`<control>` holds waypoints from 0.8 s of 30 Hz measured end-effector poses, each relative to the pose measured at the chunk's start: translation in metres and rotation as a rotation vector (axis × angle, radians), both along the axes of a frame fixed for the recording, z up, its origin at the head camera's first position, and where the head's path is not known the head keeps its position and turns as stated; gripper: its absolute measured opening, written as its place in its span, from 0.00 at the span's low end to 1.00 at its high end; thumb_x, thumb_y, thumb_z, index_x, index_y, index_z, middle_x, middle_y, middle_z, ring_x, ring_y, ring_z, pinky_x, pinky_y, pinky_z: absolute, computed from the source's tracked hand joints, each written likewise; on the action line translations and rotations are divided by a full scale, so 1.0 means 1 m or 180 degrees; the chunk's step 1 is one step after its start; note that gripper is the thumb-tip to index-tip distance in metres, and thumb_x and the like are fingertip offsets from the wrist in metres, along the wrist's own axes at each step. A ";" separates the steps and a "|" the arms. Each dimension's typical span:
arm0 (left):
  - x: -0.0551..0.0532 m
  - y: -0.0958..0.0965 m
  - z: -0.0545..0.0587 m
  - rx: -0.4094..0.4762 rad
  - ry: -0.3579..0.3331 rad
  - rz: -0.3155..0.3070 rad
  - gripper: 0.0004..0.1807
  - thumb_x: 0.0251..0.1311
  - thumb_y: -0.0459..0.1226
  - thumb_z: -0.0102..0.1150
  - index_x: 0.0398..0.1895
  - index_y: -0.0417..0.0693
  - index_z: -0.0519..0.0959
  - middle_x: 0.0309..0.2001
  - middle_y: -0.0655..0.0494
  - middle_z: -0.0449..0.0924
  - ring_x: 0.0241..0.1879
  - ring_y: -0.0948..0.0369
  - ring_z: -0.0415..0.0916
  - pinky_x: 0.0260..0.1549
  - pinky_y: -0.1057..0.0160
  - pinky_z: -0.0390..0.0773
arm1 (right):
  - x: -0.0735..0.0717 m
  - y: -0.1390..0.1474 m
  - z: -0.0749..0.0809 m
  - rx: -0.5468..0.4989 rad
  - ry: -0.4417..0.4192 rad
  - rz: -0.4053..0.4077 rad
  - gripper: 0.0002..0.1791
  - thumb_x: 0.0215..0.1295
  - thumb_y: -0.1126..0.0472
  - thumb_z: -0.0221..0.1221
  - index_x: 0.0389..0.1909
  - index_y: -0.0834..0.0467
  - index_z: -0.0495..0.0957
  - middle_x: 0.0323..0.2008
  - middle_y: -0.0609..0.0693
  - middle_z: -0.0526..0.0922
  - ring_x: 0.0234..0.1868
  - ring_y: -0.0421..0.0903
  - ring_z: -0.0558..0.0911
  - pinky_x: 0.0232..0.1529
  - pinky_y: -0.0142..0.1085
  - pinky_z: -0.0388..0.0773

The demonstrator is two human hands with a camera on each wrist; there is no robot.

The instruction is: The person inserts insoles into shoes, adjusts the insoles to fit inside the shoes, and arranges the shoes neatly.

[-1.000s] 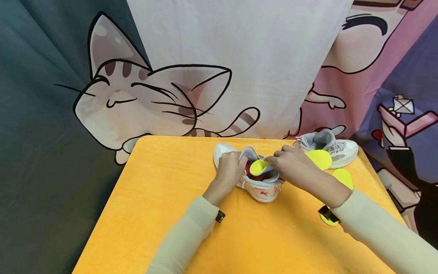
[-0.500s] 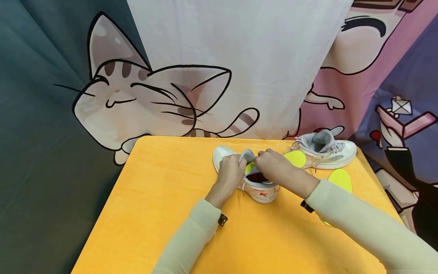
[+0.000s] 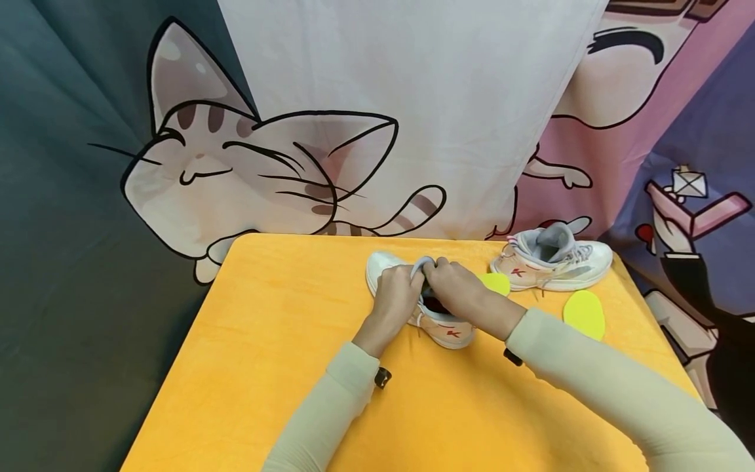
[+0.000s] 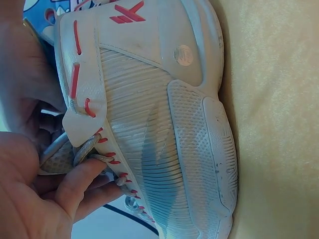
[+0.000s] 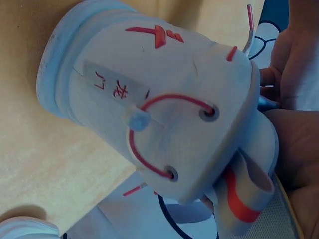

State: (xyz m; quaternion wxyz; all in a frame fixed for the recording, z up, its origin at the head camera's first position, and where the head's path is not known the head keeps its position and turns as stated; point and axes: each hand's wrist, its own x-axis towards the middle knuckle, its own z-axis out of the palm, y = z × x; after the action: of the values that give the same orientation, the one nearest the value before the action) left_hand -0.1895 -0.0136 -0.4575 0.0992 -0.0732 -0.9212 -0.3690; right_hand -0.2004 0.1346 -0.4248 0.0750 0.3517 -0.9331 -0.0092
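A white sneaker [image 3: 439,328] with a red logo at its heel stands on the yellow table, toe pointing to the back left. My left hand [image 3: 394,295] pinches its tongue [image 3: 422,263] beside the laces [image 4: 89,149]. My right hand [image 3: 460,288] grips a yellow insole [image 3: 497,283] whose front end is down in the sneaker's opening. The insole's other end sticks out past the right hand, and its middle is hidden. In the right wrist view, the sneaker's heel [image 5: 149,109] with a red cord and a pull tab [image 5: 246,194] faces the camera.
A second white sneaker [image 3: 557,259] stands at the table's back right. Another yellow insole [image 3: 584,314] lies in front of it, partly covered by the right sleeve [image 3: 590,367]. The yellow tabletop [image 3: 283,314] ends at a cloth backdrop [image 3: 454,131] printed with cartoons.
My right hand has moved left, over the sneaker's opening, sliding the insole farther in; its protruding end now shows shorter. The left hand keeps its hold on the tongue.
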 end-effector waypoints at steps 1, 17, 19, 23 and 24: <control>0.000 -0.001 0.000 -0.0004 -0.0003 0.0001 0.28 0.76 0.40 0.47 0.11 0.53 0.61 0.13 0.59 0.58 0.11 0.64 0.54 0.12 0.68 0.60 | 0.000 -0.001 -0.002 -0.0030 0.0036 -0.0023 0.06 0.72 0.67 0.60 0.40 0.69 0.77 0.27 0.62 0.77 0.24 0.56 0.80 0.26 0.44 0.83; -0.002 -0.006 -0.001 -0.0054 -0.0080 -0.0130 0.26 0.73 0.42 0.53 0.12 0.53 0.65 0.12 0.61 0.62 0.13 0.64 0.60 0.14 0.68 0.63 | 0.017 0.027 0.038 0.0642 -0.0929 -0.0826 0.38 0.60 0.34 0.69 0.61 0.57 0.79 0.51 0.59 0.80 0.50 0.60 0.79 0.52 0.62 0.76; -0.003 -0.008 0.000 -0.0039 -0.0097 -0.0182 0.26 0.73 0.42 0.53 0.12 0.52 0.64 0.12 0.61 0.60 0.13 0.65 0.57 0.14 0.68 0.61 | 0.019 0.038 0.047 0.0607 -0.1028 -0.0781 0.39 0.58 0.35 0.71 0.64 0.55 0.78 0.54 0.59 0.81 0.52 0.61 0.79 0.55 0.63 0.74; -0.005 -0.013 0.003 0.0062 -0.0207 -0.0253 0.27 0.75 0.43 0.51 0.13 0.52 0.63 0.12 0.61 0.57 0.14 0.66 0.53 0.14 0.69 0.58 | 0.021 0.054 0.058 0.0535 -0.1149 -0.0625 0.37 0.56 0.40 0.74 0.63 0.54 0.80 0.54 0.59 0.83 0.51 0.60 0.81 0.55 0.60 0.75; -0.006 -0.014 0.003 0.0093 -0.0249 -0.0263 0.27 0.75 0.44 0.51 0.13 0.52 0.62 0.12 0.61 0.56 0.13 0.65 0.53 0.14 0.69 0.57 | 0.021 0.056 0.060 0.0508 -0.1175 -0.0546 0.34 0.57 0.42 0.74 0.61 0.55 0.80 0.52 0.58 0.84 0.50 0.59 0.82 0.54 0.58 0.77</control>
State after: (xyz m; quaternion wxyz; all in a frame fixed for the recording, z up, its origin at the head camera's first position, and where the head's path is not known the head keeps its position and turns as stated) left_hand -0.1954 -0.0275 -0.4543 0.0488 -0.0952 -0.9151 -0.3888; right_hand -0.1797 0.1908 -0.3650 -0.1263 0.2715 -0.9538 -0.0248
